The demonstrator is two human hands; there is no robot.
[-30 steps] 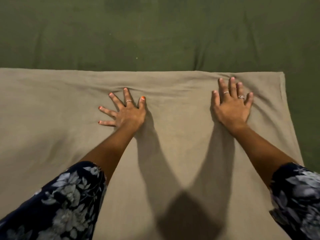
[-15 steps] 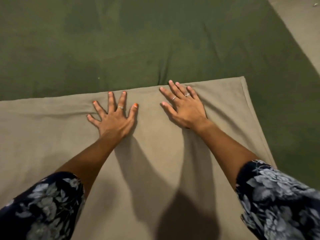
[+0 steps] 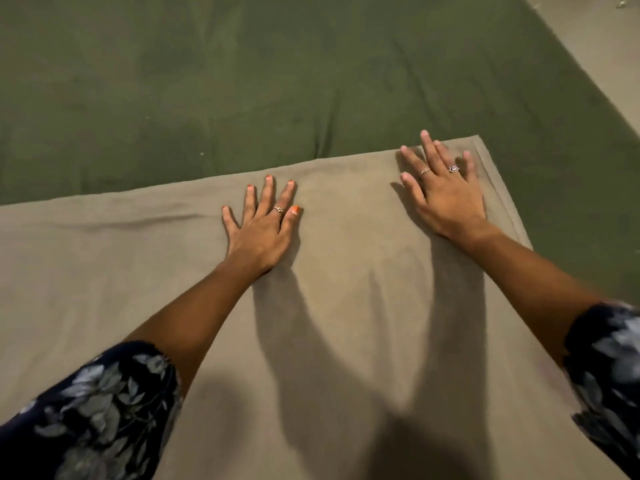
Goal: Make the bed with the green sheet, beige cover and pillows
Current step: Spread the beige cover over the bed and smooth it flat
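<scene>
The beige cover (image 3: 346, 323) lies flat over the near part of the bed, its far edge running across the middle of the view. Beyond it the green sheet (image 3: 277, 81) is spread over the mattress with a few creases. My left hand (image 3: 263, 226) rests palm down on the cover near its far edge, fingers spread. My right hand (image 3: 446, 195) presses flat on the cover's far right corner, fingertips at the edge. Neither hand grips anything. No pillows are in view.
A pale floor (image 3: 599, 46) shows at the top right past the bed's edge. A shallow wrinkle (image 3: 138, 223) runs along the cover left of my left hand. My dark floral sleeves fill the bottom corners.
My right hand has slid right along the cover's far edge to the corner. My left hand stayed near the same spot, with its fingers closer together.
</scene>
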